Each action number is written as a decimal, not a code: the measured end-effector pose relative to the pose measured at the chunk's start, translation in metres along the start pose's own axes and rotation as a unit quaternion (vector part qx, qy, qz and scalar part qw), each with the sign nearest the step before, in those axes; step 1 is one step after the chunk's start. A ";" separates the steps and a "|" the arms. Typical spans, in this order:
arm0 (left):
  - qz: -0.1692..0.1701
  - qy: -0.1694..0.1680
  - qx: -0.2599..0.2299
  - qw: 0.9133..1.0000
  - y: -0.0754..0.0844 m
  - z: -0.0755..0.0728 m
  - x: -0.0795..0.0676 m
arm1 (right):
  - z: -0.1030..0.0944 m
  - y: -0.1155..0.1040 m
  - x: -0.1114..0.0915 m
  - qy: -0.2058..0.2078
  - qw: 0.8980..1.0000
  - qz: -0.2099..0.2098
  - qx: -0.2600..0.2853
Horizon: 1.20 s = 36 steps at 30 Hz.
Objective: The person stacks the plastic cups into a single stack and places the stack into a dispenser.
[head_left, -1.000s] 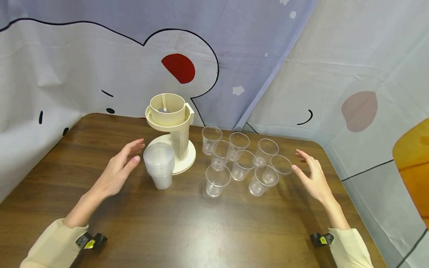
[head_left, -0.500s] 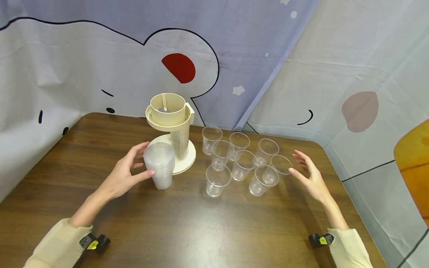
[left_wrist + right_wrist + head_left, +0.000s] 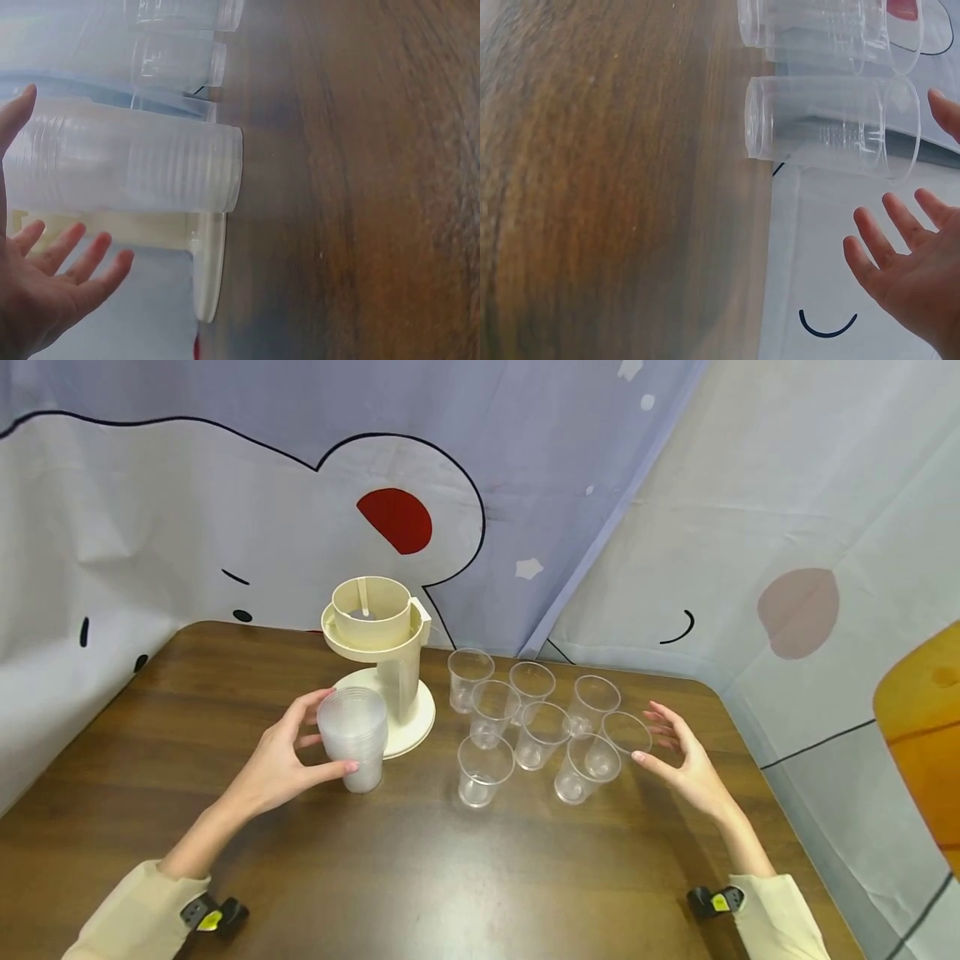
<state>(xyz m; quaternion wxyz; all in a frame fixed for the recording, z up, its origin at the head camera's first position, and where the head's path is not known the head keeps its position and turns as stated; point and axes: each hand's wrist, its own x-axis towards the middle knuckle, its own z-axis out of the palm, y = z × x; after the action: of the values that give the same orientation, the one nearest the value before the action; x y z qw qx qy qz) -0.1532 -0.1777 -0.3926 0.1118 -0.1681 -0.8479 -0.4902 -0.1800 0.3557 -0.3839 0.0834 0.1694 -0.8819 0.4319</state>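
A nested stack of clear plastic cups stands upright on the table, in front of the cream-coloured stand. My left hand is spread around the stack, thumb before it and fingers on the far left side. The left wrist view shows a gap between the stack and the fingers. At the right, my right hand is held with relaxed fingers beside the rightmost single cup. Fingers and thumb stand apart from that cup in the right wrist view.
The cream stand has a ring-shaped top over a round base, close behind the stack. Several single clear cups stand upright in a loose group right of centre. A printed cloth hangs behind the wooden table.
My left hand has moved right, from beside the stack to around it, its thumb now in front. My right hand has shifted slightly left toward the rightmost cup. The cups stay in place.
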 end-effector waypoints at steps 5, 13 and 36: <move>-0.008 0.000 0.004 1.000 -0.001 0.003 -0.004 | 0.003 0.002 -0.002 -0.005 1.000 -0.004 0.001; -0.015 -0.008 0.001 1.000 -0.001 0.006 -0.004 | 0.005 0.001 -0.001 -0.017 1.000 -0.001 -0.003; -0.028 -0.036 -0.042 0.998 -0.003 0.006 0.001 | 0.012 0.006 0.002 -0.026 0.999 0.011 0.024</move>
<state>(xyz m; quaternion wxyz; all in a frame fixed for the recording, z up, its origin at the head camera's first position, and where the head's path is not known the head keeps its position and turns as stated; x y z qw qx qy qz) -0.1555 -0.1738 -0.3981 0.0606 -0.1664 -0.8341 -0.5223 -0.1844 0.3487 -0.3952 0.0515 0.1730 -0.8750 0.4492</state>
